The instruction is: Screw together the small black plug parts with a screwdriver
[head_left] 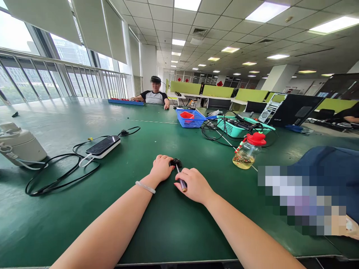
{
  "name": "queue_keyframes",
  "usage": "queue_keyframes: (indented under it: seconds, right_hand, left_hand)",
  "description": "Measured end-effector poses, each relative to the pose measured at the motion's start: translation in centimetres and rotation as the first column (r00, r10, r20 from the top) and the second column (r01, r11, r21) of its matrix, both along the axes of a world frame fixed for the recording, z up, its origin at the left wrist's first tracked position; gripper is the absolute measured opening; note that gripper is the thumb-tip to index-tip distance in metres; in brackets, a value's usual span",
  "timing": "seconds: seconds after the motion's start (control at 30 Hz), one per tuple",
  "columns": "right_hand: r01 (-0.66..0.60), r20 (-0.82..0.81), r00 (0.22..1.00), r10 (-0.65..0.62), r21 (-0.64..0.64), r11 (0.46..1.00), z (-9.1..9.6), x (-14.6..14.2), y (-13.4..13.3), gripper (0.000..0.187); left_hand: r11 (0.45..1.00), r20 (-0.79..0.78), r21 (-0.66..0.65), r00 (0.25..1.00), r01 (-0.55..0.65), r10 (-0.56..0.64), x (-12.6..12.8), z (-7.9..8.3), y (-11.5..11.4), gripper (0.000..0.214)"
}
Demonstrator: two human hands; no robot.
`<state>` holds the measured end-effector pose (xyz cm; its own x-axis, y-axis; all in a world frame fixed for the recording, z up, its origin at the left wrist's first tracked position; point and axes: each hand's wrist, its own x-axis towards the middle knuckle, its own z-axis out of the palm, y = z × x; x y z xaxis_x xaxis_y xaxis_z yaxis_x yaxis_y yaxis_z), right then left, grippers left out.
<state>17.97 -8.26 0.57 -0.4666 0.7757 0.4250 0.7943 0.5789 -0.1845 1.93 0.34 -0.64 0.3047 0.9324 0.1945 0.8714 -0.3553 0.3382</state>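
On the green tabletop [174,224], in front of me, lies a small black part [176,162] whose exact kind I cannot make out. My left hand [162,168] is closed on its left side, pressing it near the table. In my right hand [195,184] is a screwdriver [183,184] with a dark handle; its thin metal shaft tilts up and away toward the black part. The tip seems to meet the part, but its exact contact is too small to tell. A pale bangle circles my left wrist.
A phone-like device [103,147] with a looping black cable lies left, beside a white appliance [21,145]. Right stand a red-lidded bottle [249,151], a teal basket [234,130] of cables and a blue basket [190,121]. A person [154,93] sits across; another leans in at right.
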Motion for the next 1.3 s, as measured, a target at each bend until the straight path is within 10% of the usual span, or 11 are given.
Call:
queue_keyframes:
  seconds: [1.0, 1.3]
  right_hand:
    - [0.093, -0.254, 0.962, -0.102, -0.049, 0.994, 1.0, 1.3, 0.4, 0.015]
    - [-0.040, -0.771, 0.563, -0.297, -0.385, 0.922, -0.2, 2.7, 2.0, 0.028]
  left_hand:
    - [1.000, -0.019, -0.009, 1.000, 0.017, -0.017, -0.1, 0.0, -0.1, 0.033]
    - [1.000, 0.001, -0.012, 1.000, 0.025, -0.025, -0.2, -0.1, 0.1, 0.034]
